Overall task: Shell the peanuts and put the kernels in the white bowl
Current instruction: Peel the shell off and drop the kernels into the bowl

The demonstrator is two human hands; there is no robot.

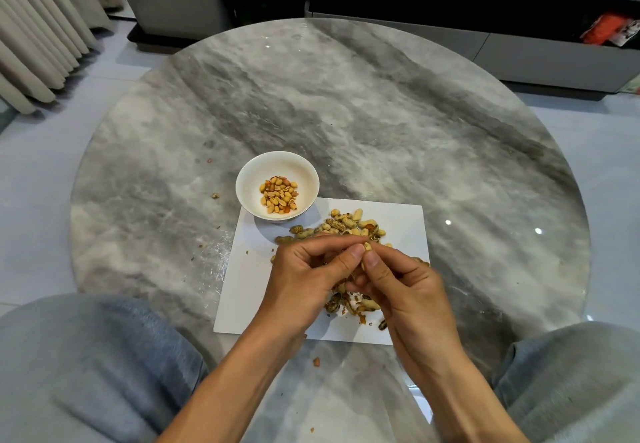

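Peanut (pixel 366 248) pinched between left hand (pixel 304 276) and right hand (pixel 401 286) thumbs — brittle, light; press along seam.

White bowl (pixel 277 179), golden-orange kernels (pixel 279 195), tan peanuts (pixel 341 225), white paper (pixel 398 290), grey-veined marble table (pixel 346 113).

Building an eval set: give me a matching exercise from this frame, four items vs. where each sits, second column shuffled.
Items:
1. white bowl
2. whole peanuts
3. broken shells
4. peanut being shelled

Places:
A. pinched between the left hand and right hand
B. far part of the white paper, beyond the hands
C. near part of the paper, under the hands
D. on the paper's far-left corner, kernels inside

Pairs: 1-D, 2-B, 3-C, 4-A
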